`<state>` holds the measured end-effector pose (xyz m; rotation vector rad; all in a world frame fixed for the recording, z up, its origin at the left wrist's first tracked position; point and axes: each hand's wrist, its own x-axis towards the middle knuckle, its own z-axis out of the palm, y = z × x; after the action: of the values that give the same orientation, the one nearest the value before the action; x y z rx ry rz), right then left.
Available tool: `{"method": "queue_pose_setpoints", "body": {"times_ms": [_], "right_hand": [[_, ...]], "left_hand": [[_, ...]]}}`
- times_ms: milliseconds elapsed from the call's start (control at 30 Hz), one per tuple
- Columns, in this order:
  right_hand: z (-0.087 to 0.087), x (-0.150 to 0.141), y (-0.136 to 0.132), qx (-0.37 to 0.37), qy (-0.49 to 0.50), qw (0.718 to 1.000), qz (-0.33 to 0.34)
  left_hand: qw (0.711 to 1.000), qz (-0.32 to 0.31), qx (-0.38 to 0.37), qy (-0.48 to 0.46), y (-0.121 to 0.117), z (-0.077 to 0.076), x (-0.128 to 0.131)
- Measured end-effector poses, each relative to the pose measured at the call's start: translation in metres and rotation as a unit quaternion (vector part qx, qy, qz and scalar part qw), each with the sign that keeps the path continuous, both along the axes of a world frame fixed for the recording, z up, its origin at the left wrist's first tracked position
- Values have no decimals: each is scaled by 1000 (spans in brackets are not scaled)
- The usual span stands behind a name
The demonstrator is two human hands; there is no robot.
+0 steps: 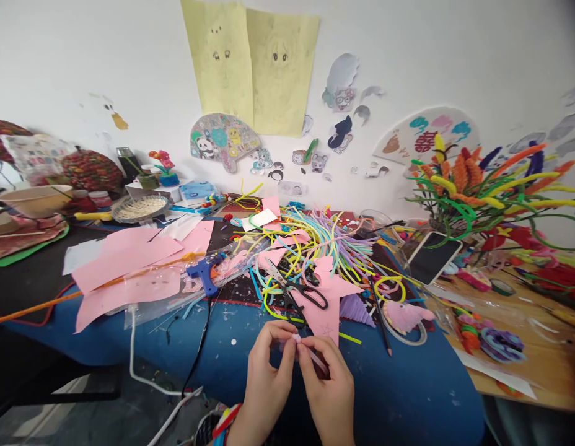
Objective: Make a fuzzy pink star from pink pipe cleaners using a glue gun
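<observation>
Close to the table's front edge, my left hand (270,368) and my right hand (328,381) meet, thumbs and index fingers pinched together. Between the fingertips is a small pale pink pipe cleaner piece (297,338); a pale strand (319,361) runs down beside the right fingers. Most of the piece is covered by my fingers, so its shape is unclear. Just beyond the hands lie pink paper (325,313) with a star drawn on it and black-handled scissors (310,296). To the right are a pencil (385,334) and a pink plush-like figure (407,316).
A tangled heap of pipe cleaners (334,235) covers the table's middle. On the left, a blue glue gun (207,274) with a trailing cord rests by pink sheets (129,254). A phone (434,257) leans before pipe cleaner flowers (468,179). Blue cloth (399,378) covers the front.
</observation>
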<state>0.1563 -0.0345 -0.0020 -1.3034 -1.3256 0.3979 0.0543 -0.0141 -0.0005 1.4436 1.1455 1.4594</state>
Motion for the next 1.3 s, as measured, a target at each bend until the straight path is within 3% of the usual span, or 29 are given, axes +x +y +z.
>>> {"method": "queue_pose_setpoints", "body": {"times_ms": [133, 333, 433, 600, 767, 900, 1067, 1300], "right_hand": [[3, 3, 2, -21, 23, 1000, 5], [9, 18, 0, -94, 57, 989, 96], [11, 23, -2, -128, 57, 982, 125], [17, 27, -5, -139, 53, 980, 129], [18, 27, -4, -124, 58, 985, 108], [15, 26, -3, -100, 51, 991, 77], [15, 28, -4, -34, -49, 997, 55], [22, 31, -5, -8, -120, 991, 57]], "left_hand": [[994, 4, 45, 98, 3, 9, -10], [975, -198, -44, 94, 21, 35, -36], [958, -257, -74, 106, 29, 43, -41], [946, -292, -100, 100, 35, 46, -40], [912, -367, -180, 29, 34, 41, -39], [928, -324, -182, -2, 29, 35, -34], [955, -255, -148, 38, 26, 31, -29], [954, -250, -163, 29, 25, 30, -29]]}}
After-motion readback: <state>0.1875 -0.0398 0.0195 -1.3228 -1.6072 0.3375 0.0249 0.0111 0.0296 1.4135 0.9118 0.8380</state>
